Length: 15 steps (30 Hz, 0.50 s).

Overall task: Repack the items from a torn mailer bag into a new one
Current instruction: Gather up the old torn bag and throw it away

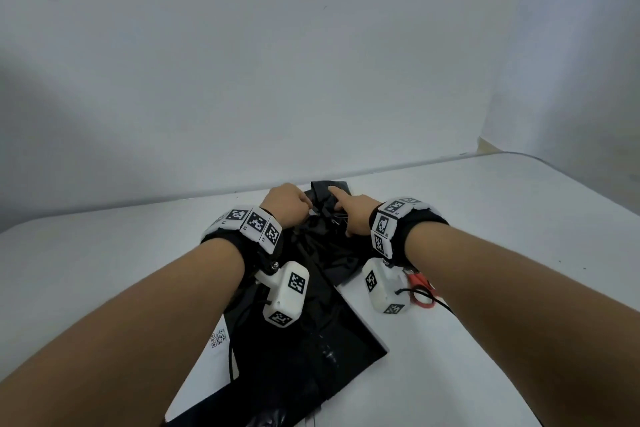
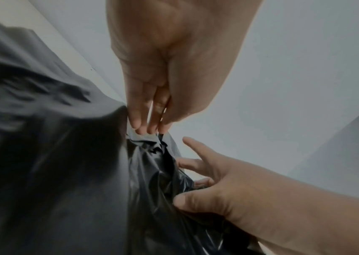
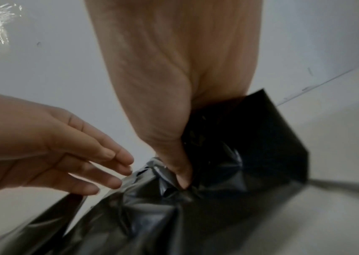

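A crumpled glossy black mailer bag lies at the far end of the white table. My left hand pinches a raised edge of it between fingertips and thumb, seen close in the left wrist view. My right hand grips the same bag from the right. Its thumb digs into the plastic, the index finger sticks out, and the other fingers are hidden behind the folds. A flat black mailer lies under my forearms. What the crumpled bag contains is hidden.
A white sheet with QR codes lies under the flat mailer at the left. Red-handled scissors rest below my right wrist. A pale wall rises just behind the table's far edge. Bare tabletop spreads left and right.
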### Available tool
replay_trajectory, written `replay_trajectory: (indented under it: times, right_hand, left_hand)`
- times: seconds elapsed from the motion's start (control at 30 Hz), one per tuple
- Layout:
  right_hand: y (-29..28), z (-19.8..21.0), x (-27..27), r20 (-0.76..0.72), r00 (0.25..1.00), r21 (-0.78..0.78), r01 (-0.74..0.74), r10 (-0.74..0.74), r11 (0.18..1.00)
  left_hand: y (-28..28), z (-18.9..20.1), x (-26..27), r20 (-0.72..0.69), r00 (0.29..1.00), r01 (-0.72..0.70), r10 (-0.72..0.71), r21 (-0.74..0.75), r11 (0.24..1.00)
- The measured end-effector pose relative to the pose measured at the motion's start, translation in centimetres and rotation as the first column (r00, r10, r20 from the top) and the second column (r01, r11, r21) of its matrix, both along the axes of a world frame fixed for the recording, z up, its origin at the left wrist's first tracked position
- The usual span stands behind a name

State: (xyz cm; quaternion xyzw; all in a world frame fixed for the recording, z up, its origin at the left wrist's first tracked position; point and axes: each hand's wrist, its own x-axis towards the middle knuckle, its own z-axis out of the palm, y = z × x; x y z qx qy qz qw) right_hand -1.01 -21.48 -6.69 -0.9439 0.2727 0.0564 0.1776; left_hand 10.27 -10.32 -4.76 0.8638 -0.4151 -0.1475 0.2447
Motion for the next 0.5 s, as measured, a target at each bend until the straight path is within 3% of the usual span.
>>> replay_trajectory:
  times: [0.2, 0.3, 0.4, 0.5]
  right_hand:
    - [0.6, 0.2, 0.0, -0.070, 0.997, -0.111, -0.052, 0.044, 0.992]
    - [0.8, 0.0, 0.2, -0.042, 0.998, -0.146, 0.040, -0.047, 0.989]
    - [0.9, 0.0, -0.4, 0.129, 0.982, -0.121, 0.150, -0.135, 0.981]
    - [0.9, 0.6, -1.4, 0.352, 0.913, -0.031, 0.230, -0.205, 0.973]
  left_hand:
    - [0.7, -0.2, 0.1, -0.031, 0.999, -0.006, 0.005, -0.057, 0.998]
    - [1.0, 0.1, -0.4, 0.017, 0.999, 0.030, -0.030, -0.020, 0.999]
    - [1.2, 0.7, -1.3, 0.064, 0.992, 0.106, -0.106, 0.004, 0.994]
    - [1.2, 1.0, -2.4, 0.096, 0.982, 0.165, -0.165, 0.007, 0.986]
